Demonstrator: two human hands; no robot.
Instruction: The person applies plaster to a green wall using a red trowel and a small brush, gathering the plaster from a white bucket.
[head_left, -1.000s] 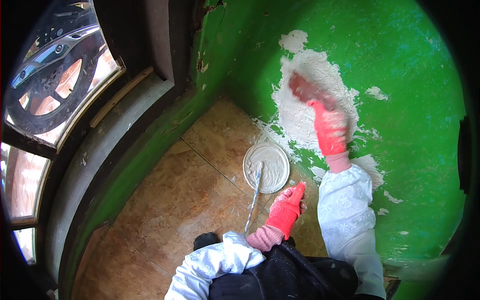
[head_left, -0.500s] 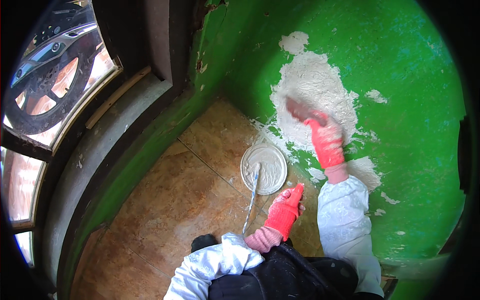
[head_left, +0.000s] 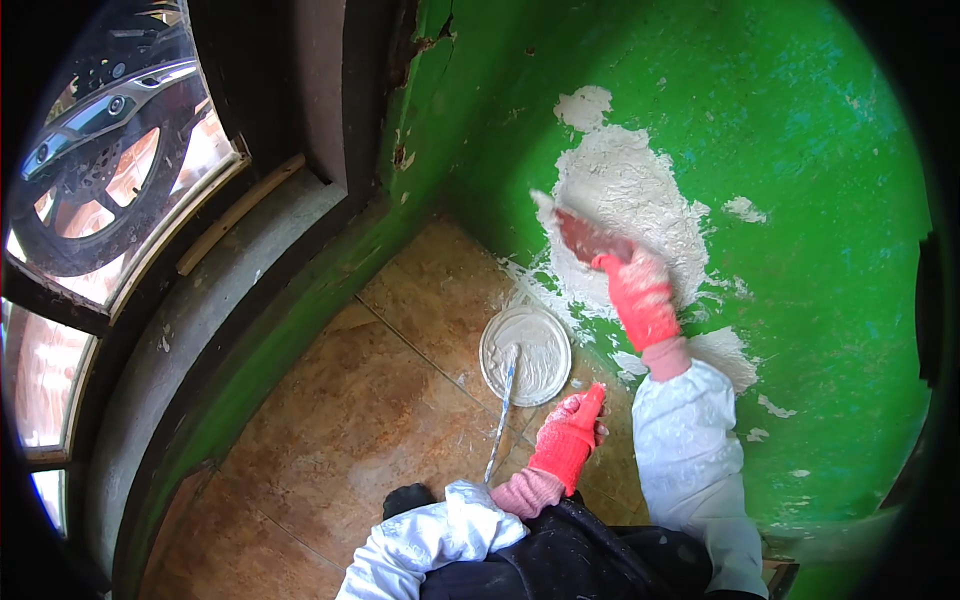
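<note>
My right hand (head_left: pixel 643 297), in a red knit glove smeared white, grips a reddish-brown putty knife (head_left: pixel 580 236) against the wall. White filler clings to the blade's far end. Under and around it spreads a rough white filler patch (head_left: pixel 625 180) on the green wall (head_left: pixel 800 200). My left hand (head_left: pixel 568 437), also red-gloved, is held low before my body, right of the bucket. Its fingers are curled and one points forward; what they hold, if anything, is hidden. A round bucket (head_left: pixel 486 375) of white filler stands on the floor, a blue-and-white stick (head_left: pixel 503 415) leaning out of it.
Brown tiles (head_left: pixel 330 390) cover the floor up to the wall's foot. Smaller filler patches (head_left: pixel 728 360) dot the wall. At left, a window frame (head_left: pixel 215 205) and grey sill (head_left: pixel 270 225) curve past, with a motorcycle wheel (head_left: pixel 95 200) seen through the glass.
My right hand has moved slightly left and down across the patch with the putty knife, and filler now shows at its far end. My left hand has barely moved.
</note>
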